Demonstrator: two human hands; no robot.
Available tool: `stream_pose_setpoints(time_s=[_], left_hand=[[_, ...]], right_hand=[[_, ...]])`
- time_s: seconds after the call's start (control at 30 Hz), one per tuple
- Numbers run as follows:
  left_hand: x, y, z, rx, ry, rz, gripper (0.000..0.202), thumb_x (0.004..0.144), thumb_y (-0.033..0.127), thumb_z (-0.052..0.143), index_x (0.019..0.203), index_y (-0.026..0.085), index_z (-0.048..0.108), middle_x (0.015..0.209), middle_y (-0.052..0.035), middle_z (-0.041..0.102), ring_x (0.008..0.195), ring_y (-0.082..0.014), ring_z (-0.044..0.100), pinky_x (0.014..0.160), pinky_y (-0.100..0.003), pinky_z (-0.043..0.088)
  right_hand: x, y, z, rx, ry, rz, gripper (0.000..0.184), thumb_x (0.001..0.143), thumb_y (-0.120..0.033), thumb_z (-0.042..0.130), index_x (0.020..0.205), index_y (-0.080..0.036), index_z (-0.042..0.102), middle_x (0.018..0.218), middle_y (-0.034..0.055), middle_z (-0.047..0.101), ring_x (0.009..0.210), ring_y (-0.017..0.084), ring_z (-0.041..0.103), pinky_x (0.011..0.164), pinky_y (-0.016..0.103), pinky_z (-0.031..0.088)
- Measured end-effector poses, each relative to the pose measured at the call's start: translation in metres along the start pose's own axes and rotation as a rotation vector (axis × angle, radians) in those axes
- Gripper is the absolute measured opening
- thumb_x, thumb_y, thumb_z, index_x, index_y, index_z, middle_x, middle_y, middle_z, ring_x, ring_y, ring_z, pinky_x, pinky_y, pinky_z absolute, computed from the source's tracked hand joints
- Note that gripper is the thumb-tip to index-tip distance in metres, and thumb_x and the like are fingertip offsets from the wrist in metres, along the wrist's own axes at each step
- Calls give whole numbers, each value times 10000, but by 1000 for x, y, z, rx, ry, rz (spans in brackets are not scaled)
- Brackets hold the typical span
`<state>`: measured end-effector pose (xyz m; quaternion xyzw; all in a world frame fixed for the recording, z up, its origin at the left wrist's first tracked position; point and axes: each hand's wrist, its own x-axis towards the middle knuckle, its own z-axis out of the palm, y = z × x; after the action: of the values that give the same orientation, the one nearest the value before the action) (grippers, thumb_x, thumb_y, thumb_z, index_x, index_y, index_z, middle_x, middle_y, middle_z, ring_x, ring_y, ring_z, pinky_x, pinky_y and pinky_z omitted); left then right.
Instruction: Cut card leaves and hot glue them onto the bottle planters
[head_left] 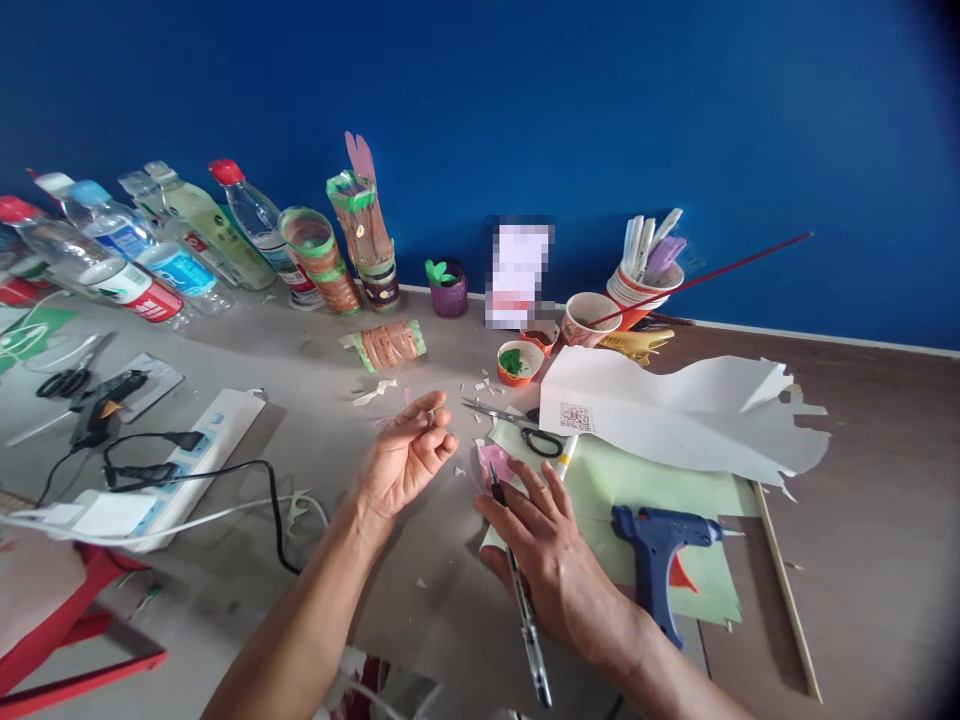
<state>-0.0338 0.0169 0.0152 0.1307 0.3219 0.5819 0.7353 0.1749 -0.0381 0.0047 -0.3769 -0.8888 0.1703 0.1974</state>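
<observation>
My left hand [409,458] is raised over the table with the palm turned up and the fingers curled in. Its thumb and fingertips are pressed together. If a small thing is pinched there, I cannot make it out. Low over the paper, my right hand [544,545] has a clear-barrelled pen [531,640] lodged between its fingers, the dark tip pointing away from me. Beyond its fingertips lies a pink paper piece [495,458], partly covered by the hand. Black-handled scissors [541,442] rest open just past it, by small paper scraps [375,392].
A blue glue gun [660,560] lies on green paper [712,570] at right, below a torn white sheet [682,410]. Paper cups [590,318], a clay-covered tube [391,345] and bottles [259,225] stand or lie towards the wall. A power strip [199,465] with cords is at left.
</observation>
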Motion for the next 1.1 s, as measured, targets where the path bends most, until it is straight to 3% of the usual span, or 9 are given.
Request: stream_pose_setpoints(time_s=[0.1, 0.17, 0.23, 0.33, 0.47, 0.57, 0.7, 0.93, 1.1], left_hand=[[0, -1, -2, 7, 34, 8, 252, 864, 89, 519, 1039, 150, 689, 928, -52, 741, 719, -90, 685, 824, -285, 546], [0, -1, -3, 17, 37, 16, 289, 879, 107, 489, 1090, 158, 680, 1055, -81, 743, 943, -140, 707, 942, -324, 515], [0, -2, -4, 30, 23, 30, 335, 849, 64, 491, 1100, 177, 682, 1086, -75, 743, 1025, -148, 693, 994, -334, 487], [0, -4, -6, 53, 1, 39, 301, 797, 12, 533, 969, 182, 710, 1027, -63, 759, 918, -144, 722, 961, -348, 511], [-1, -7, -3, 102, -54, 39, 105, 784, 55, 632, 772, 156, 659, 905, -39, 754, 628, -95, 688, 757, -313, 581], [-3, -8, 0, 164, -92, 42, 132, 781, 108, 681, 885, 179, 639, 759, 3, 710, 513, -71, 611, 664, -291, 579], [-5, -3, 1, 231, -59, 112, 147, 819, 206, 686, 954, 178, 634, 614, 44, 642, 427, -48, 525, 675, -291, 572], [6, 13, -12, 235, 187, 402, 170, 703, 216, 779, 811, 161, 661, 609, 58, 594, 477, -23, 479, 628, -199, 513], [7, 10, -15, 338, 187, 450, 175, 700, 242, 756, 828, 171, 661, 643, 40, 602, 508, -45, 486, 644, -226, 492]], right_hand=[[0, 0, -1, 5, 18, -3, 347, 864, -140, 549, 1207, -170, 591, 1176, 141, 657, 1370, 371, 363, 1089, 679, 236], [1, -1, -2, 10, 27, 1, 346, 866, -138, 543, 1207, -172, 591, 1156, 138, 665, 1363, 371, 374, 1088, 679, 238], [1, -1, -3, 12, 29, 1, 347, 867, -136, 540, 1208, -174, 590, 1150, 138, 668, 1360, 371, 378, 1087, 677, 244], [2, -1, -4, 15, 36, -4, 339, 864, -129, 537, 1196, -166, 595, 1126, 142, 674, 1343, 379, 398, 1070, 686, 262], [3, 0, -4, 24, 53, -4, 329, 863, -120, 533, 1183, -154, 601, 1119, 148, 676, 1322, 387, 422, 1052, 700, 274], [3, 0, -5, 31, 52, -4, 331, 863, -115, 529, 1185, -151, 600, 1130, 155, 674, 1326, 385, 415, 1055, 698, 269], [3, 0, -7, 36, 41, -2, 329, 870, -122, 521, 1189, -148, 598, 1148, 161, 669, 1323, 389, 417, 1056, 697, 265], [2, 1, -7, 36, 27, -19, 341, 870, -112, 509, 1201, -142, 585, 1126, 160, 666, 1322, 395, 414, 1049, 704, 260], [2, 2, -5, 22, 30, -17, 344, 862, -121, 519, 1198, -154, 584, 1123, 157, 668, 1319, 398, 414, 1052, 696, 262]])
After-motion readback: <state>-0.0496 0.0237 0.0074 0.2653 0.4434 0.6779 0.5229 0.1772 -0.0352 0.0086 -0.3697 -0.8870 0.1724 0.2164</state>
